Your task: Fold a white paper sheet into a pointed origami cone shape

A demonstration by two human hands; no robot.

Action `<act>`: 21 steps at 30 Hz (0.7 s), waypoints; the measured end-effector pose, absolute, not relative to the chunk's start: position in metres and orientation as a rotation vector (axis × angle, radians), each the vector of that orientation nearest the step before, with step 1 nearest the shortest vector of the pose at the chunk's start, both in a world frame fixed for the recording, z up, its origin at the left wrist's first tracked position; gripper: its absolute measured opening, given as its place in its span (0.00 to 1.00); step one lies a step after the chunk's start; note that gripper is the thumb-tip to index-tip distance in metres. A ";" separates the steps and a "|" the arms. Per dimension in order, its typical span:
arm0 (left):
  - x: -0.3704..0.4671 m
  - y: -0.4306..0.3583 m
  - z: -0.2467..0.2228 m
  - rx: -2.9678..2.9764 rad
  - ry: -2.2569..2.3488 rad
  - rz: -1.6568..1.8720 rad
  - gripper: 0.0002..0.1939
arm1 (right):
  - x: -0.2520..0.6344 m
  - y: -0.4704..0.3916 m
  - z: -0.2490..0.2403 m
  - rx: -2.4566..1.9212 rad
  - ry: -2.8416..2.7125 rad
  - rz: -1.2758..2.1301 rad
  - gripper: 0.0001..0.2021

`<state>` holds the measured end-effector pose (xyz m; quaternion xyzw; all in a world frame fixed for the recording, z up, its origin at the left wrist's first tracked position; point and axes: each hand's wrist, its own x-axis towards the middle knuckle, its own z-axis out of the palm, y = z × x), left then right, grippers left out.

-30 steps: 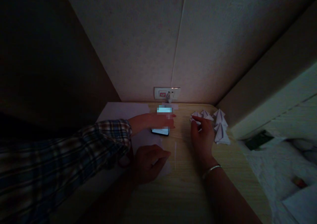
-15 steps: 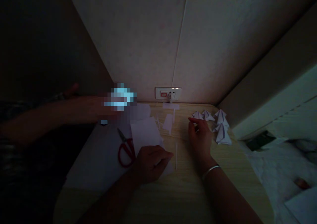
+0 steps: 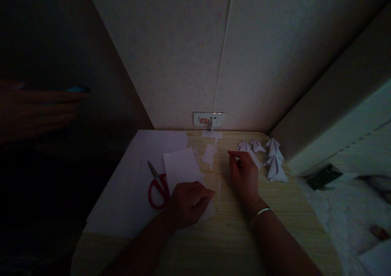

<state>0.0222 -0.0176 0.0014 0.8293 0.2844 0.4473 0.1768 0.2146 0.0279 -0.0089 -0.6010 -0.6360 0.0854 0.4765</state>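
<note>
My left hand point(image 3: 191, 202) rests loosely curled on the white paper pieces point(image 3: 181, 166), thumb against forefinger, and nothing shows in it. To its left lie red-handled scissors point(image 3: 159, 188) on a large white sheet point(image 3: 122, 194). On the bare wood to the right, my right hand point(image 3: 244, 174) is curled, thumb and forefinger close together, with no object visible in it. Just beyond that hand stand several folded white paper shapes point(image 3: 276, 170). A thin paper strip point(image 3: 219, 194) lies between my hands.
Paper scraps point(image 3: 209, 154) lie near the wall. A socket point(image 3: 209, 119) with a plug is set just above the table edge. At the far left is another person's hand point(image 3: 39, 109), blurred, with a small bluish thing by its fingers. The room is dim.
The other person's hand has drawn back to the left, away from the table, and the bright glow there has gone. My hands have hardly moved; the view has shifted slightly.
</note>
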 end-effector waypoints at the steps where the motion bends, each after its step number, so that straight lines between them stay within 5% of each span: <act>1: 0.022 -0.018 0.001 2.343 0.812 1.273 0.06 | 0.215 0.028 -0.009 -1.464 -1.557 0.208 0.10; 8: 0.019 -0.017 -0.004 2.187 0.962 1.415 0.09 | 0.214 0.027 -0.009 -1.472 -1.556 0.240 0.10; 14: 0.012 -0.007 -0.007 1.335 1.529 1.740 0.07 | 0.214 0.027 -0.013 -1.484 -1.627 0.257 0.11; 21: 0.000 0.012 0.002 0.839 1.562 1.975 0.13 | 0.211 0.023 -0.012 -1.398 -1.924 0.437 0.14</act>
